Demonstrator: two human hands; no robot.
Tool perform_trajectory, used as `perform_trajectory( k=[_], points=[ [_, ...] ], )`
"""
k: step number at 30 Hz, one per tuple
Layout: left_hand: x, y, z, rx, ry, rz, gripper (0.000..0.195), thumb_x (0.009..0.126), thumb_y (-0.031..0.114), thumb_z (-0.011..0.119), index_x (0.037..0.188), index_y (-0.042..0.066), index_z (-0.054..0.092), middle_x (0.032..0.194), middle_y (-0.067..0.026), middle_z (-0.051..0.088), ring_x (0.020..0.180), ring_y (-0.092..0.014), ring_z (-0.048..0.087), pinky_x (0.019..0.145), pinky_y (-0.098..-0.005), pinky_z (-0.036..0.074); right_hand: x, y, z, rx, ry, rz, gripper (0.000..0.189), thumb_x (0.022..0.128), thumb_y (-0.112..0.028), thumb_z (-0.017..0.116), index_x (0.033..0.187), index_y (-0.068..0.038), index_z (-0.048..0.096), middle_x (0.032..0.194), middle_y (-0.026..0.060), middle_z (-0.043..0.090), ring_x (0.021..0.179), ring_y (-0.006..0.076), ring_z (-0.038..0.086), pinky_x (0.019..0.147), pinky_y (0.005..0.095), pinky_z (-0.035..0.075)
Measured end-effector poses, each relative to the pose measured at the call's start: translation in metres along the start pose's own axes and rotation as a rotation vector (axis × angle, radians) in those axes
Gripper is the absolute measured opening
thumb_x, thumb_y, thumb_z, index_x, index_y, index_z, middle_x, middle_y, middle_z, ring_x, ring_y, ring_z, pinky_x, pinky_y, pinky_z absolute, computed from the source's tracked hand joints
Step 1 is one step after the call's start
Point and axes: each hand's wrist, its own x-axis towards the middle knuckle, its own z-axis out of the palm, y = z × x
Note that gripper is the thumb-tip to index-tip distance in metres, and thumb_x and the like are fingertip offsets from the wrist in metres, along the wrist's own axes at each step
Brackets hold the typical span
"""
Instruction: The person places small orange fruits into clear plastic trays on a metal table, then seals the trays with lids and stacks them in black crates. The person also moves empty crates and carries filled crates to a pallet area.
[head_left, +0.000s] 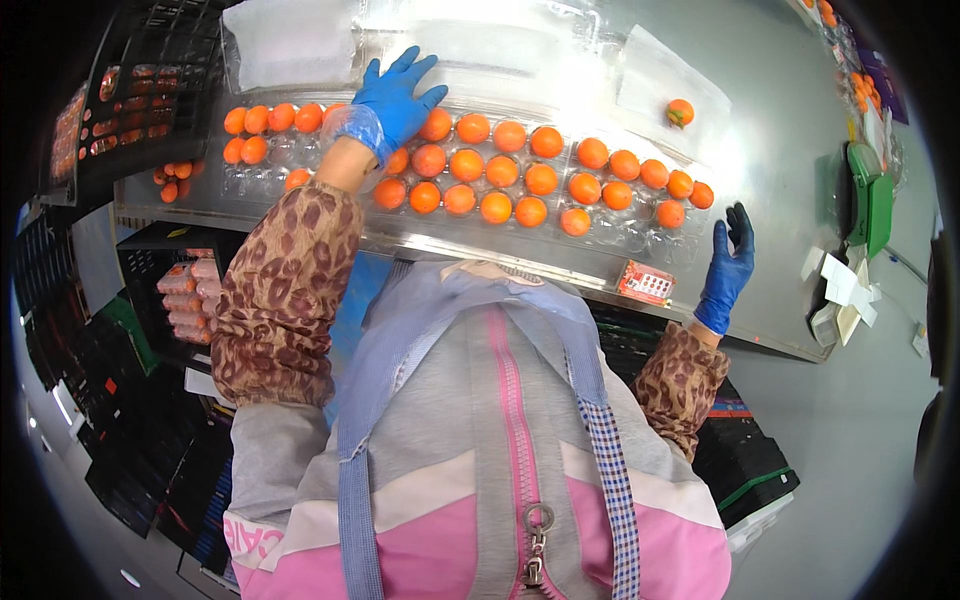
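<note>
My left hand (399, 101), in a blue glove, has its fingers spread over the hinge side of a clear plastic tray; what lies beneath the palm is hidden. Orange persimmons (466, 165) fill rows of the middle tray. The left tray (281, 154) and the right tray (637, 221) hold fruit in some of their cups. At the right tray's right side is my right hand (733, 259), also blue-gloved, fingers apart and holding nothing, above the metal table (780, 300). A single persimmon (681, 112) with its calyx showing lies on a white liner sheet (660, 90) in the open lid.
A black crate (150, 82) stands at the upper left, with loose fruit (176, 180) near it. A red printed card (646, 283) lies at the near table edge. On the right are a green tape dispenser (870, 199) and white paper slips (847, 281). Packed boxes (187, 296) sit lower left.
</note>
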Motion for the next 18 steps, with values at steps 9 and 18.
perform_trajectory(
  k=[9,18],
  points=[
    [-0.014,0.008,-0.023,-0.208,-0.001,-0.079,0.047,0.092,0.046,0.052,0.129,0.017,0.055,0.144,-0.0091,0.042,0.134,-0.029,0.037,0.115,-0.0431,0.022,-0.018,-0.110,0.103,0.015,-0.413,-0.485,0.040,0.077,0.000,0.069,0.115,-0.008,0.063,0.111,0.0084,0.064,0.103,0.0246,0.059,0.091,0.0342,0.046],
    [-0.022,0.029,-0.027,-0.385,0.217,-0.082,0.034,0.091,0.033,0.059,0.117,0.013,0.063,0.129,-0.0086,0.056,0.123,-0.027,0.050,0.104,-0.0369,0.039,-0.001,-0.135,0.138,-0.234,-0.549,-0.647,0.037,0.075,-0.016,0.070,0.111,-0.011,0.063,0.096,0.0096,0.064,0.089,0.0293,0.058,0.080,0.0398,0.046]
  ],
)
